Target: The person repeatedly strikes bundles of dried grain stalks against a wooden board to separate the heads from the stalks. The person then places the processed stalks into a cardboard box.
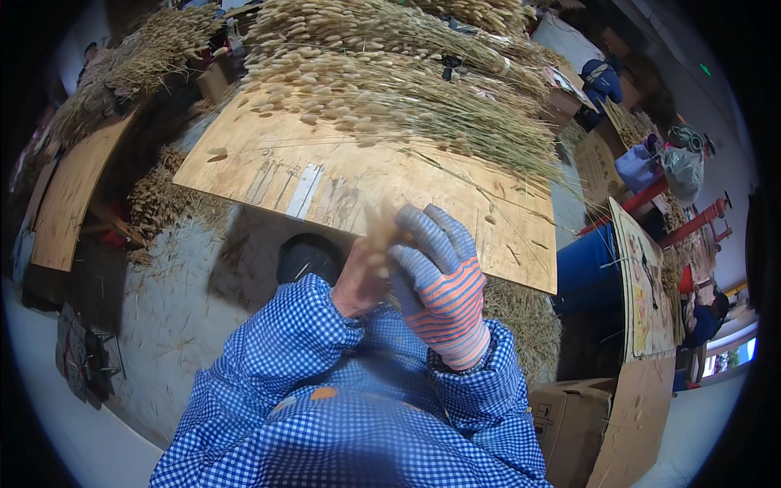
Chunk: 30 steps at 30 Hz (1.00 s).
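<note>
Just in front of my body, at the table's near edge, my two hands meet around a small bunch of fluffy dried grass heads (380,230), smeared by motion. My bare left hand (358,281) is closed on the lower part of the bunch; its fingertips are blurred. My right hand (442,281), in a grey glove with orange stripes, curls its fingers against the bunch from the right. The stems below are mostly hidden by my hands. Across the wooden table (366,175) lies a thick pile of dried grass (390,89), pale heads to the left and greenish stems to the right.
A dark round object (309,259) sits below the table's near edge. To the right stand a blue barrel (587,268), a cardboard box (573,423) and a red metal frame (700,224). Another wooden board (77,195) is at left. A person in blue (602,81) is at the far right.
</note>
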Available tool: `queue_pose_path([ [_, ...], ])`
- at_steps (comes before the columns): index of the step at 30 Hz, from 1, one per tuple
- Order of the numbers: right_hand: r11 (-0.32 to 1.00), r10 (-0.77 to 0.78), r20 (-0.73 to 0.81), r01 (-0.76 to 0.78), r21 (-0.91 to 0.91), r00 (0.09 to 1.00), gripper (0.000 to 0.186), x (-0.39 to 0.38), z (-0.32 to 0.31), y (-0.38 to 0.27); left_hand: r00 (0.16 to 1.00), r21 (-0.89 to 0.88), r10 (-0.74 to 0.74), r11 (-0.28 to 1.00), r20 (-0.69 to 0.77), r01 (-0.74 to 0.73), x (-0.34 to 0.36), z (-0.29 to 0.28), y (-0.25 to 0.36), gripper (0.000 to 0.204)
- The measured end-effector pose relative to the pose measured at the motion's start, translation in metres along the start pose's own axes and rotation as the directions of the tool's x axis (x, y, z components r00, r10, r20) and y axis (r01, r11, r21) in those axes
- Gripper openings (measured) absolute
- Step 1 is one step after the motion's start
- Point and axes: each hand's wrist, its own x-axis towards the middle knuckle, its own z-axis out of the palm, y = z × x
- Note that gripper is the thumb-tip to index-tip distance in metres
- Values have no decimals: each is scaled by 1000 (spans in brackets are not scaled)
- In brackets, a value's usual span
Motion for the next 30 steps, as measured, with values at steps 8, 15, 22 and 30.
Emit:
queue_pose_path([
  [8,990,76,-78,-66,123,994,20,-2,18,3,1000,-73,27,997,14,-26,4,-1,4,64],
  [15,988,43,-200,-11,157,979,18,0,25,-4,950,-522,-306,803,53,288,0,-5,11,51],
  [22,987,49,-132,-28,156,990,23,8,10,-3,968,-728,-140,639,207,248,-1,-14,-9,54],
  [30,998,-17,83,12,62,996,23,12,-3,0,940,-616,-276,711,200,340,-10,-16,-20,67],
])
